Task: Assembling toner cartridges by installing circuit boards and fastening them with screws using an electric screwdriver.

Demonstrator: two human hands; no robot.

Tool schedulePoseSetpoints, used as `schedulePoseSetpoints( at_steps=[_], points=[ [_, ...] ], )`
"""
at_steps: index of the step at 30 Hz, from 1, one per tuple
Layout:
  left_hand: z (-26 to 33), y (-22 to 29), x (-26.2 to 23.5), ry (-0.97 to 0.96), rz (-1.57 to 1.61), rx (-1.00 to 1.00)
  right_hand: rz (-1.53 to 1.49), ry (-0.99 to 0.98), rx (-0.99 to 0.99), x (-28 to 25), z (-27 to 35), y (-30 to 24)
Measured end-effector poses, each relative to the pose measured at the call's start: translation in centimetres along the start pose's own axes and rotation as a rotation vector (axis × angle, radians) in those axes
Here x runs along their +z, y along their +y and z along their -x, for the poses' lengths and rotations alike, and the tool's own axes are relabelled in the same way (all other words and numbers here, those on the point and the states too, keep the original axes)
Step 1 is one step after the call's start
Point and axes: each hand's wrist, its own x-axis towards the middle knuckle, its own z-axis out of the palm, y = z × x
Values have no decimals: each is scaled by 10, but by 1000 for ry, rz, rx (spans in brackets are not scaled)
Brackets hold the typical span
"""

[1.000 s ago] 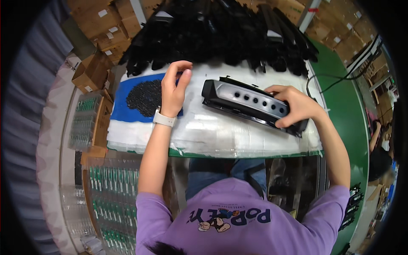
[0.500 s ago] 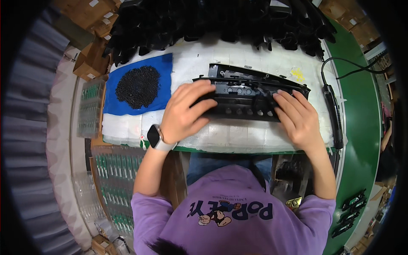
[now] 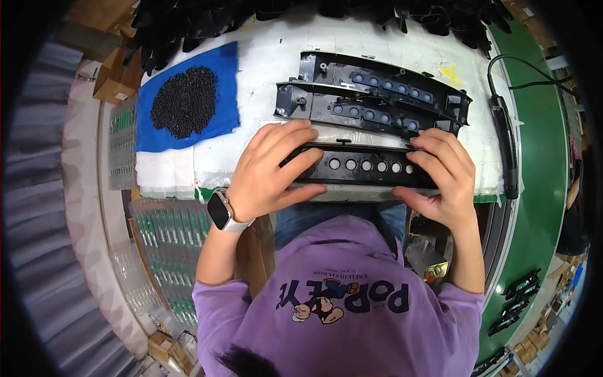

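A long black plastic panel (image 3: 374, 178) with a row of several round holes lies along the near edge of the white table. Its left end is in my left hand (image 3: 267, 166), fingers over the top and thumb along the near side. My right hand (image 3: 447, 176) grips the other end in the same way, thumb at the near edge. Just beyond my fingertips lies a second black panel (image 3: 320, 111), with several dark round buttons in a row. A similar third panel (image 3: 339, 70) sits behind it, partly overlapped.
A blue cloth (image 3: 227, 81) at the left bears a heap of tiny black pieces (image 3: 184, 103). Black plastic parts (image 3: 301, 7) are piled along the far edge. At the right lies a black corded hand tool (image 3: 504, 147). Trays of green strips (image 3: 173, 242) stand below left.
The holed panel now lies nearer me, apart from the other two, which show more fully. Both hands have come slightly closer with it. My view has shifted a little.
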Motion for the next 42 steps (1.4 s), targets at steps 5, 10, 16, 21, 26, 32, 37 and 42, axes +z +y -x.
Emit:
schedulePoseSetpoints(
  at_steps=[5, 10, 16, 21, 26, 32, 37, 42],
  points=[
    [-9, 3, -1, 79, 80, -16, 8, 130, 146, 7, -16, 6],
    [-41, -1, 2, 215, 80, -91, 157, 134, 204, 23, -42, 5],
    [-66, 1, 19, 213, 21, -80, 209, 324, -151, 24, -50, 4],
    [-60, 3, 18, 199, 243, -160, 188, 393, -244, 16, -40, -7],
    [-45, 19, 8, 351, 464, -228, 106, 385, -292, 14, -23, -5],
    [-23, 27, 4, 182, 305, -119, -334, 60, 253, 5, -8, -24],
    [-17, 35, 13, 133, 92, -229, -405, -93, 541, 13, 2, -23],
    [-11, 37, 18, 122, -15, -194, -263, -82, 447, 19, 2, -26]
  ],
)
